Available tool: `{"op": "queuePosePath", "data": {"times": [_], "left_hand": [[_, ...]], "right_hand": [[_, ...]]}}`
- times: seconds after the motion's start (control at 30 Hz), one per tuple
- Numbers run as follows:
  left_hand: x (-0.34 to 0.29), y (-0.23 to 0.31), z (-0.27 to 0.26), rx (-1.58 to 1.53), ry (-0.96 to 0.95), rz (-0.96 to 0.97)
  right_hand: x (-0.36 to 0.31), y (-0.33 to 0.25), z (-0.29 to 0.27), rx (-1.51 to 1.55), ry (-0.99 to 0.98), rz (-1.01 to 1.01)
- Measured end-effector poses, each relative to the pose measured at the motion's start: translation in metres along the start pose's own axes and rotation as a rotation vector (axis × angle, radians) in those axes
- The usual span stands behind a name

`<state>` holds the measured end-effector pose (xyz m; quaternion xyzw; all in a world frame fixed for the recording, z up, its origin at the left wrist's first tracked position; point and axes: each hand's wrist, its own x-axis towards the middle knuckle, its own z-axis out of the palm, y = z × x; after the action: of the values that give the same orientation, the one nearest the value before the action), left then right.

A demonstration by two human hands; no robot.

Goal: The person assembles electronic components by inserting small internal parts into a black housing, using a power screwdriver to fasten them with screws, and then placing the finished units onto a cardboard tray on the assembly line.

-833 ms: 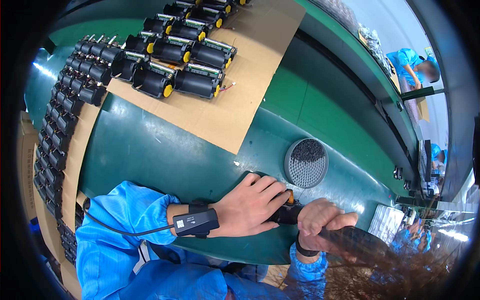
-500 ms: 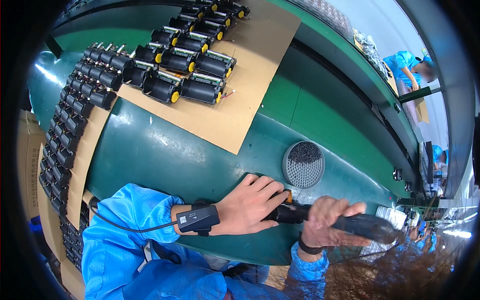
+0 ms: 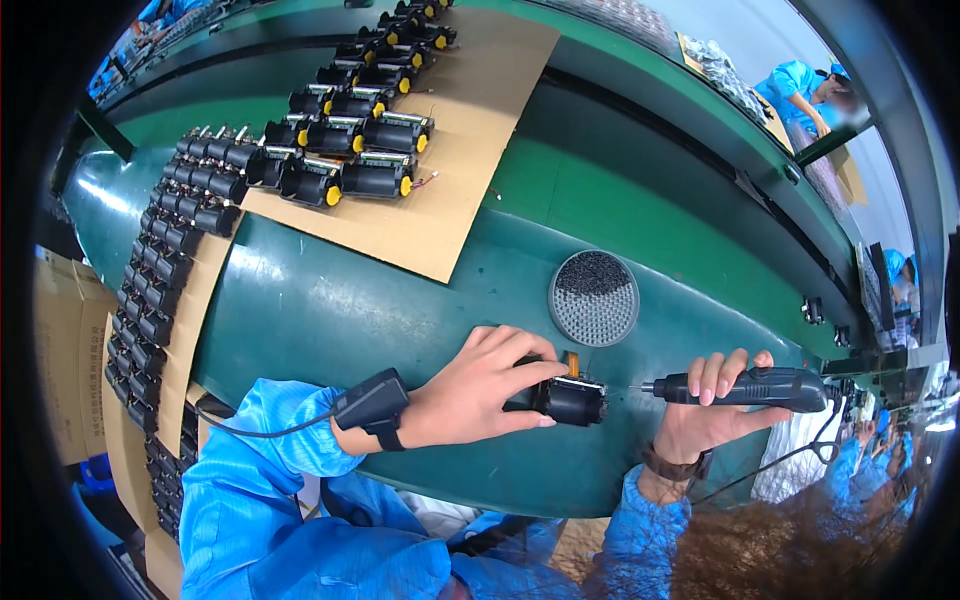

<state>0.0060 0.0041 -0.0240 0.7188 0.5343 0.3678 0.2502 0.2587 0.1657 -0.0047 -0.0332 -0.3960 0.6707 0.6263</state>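
Near the front of the green table, my left hand grips a small black cylindrical housing between thumb and fingers. A short orange flat ribbon stands up from the housing's far side. To its right, my right hand is wrapped round a black electric screwdriver with a cord. The screwdriver lies nearly level, and its bit points left at the housing with a gap between them. Just beyond sits a round grey dish with a grid of small holes, its far part filled with small dark pieces, probably screws.
On a cardboard sheet at the back stand rows of black housings with yellow caps. Many smaller black units line the left side. A dark rail runs behind the table. Other people in blue work at far right.
My right hand has drawn the screwdriver away from the housing to the right. The housing now shows more fully in my left hand. The whole view has shifted slightly.
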Motion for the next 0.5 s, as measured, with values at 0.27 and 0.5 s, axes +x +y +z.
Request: {"op": "queuePosePath", "data": {"times": [0.27, 0.5], "left_hand": [[-0.002, 0.034, -0.028, -0.569, -0.093, -0.102], [-0.011, 0.047, -0.038, -0.804, -0.206, -0.176]], "right_hand": [[0.000, -0.011, 0.002, 0.003, 0.037, -0.045], [-0.001, -0.011, 0.002, -0.004, -0.004, -0.045]]}}
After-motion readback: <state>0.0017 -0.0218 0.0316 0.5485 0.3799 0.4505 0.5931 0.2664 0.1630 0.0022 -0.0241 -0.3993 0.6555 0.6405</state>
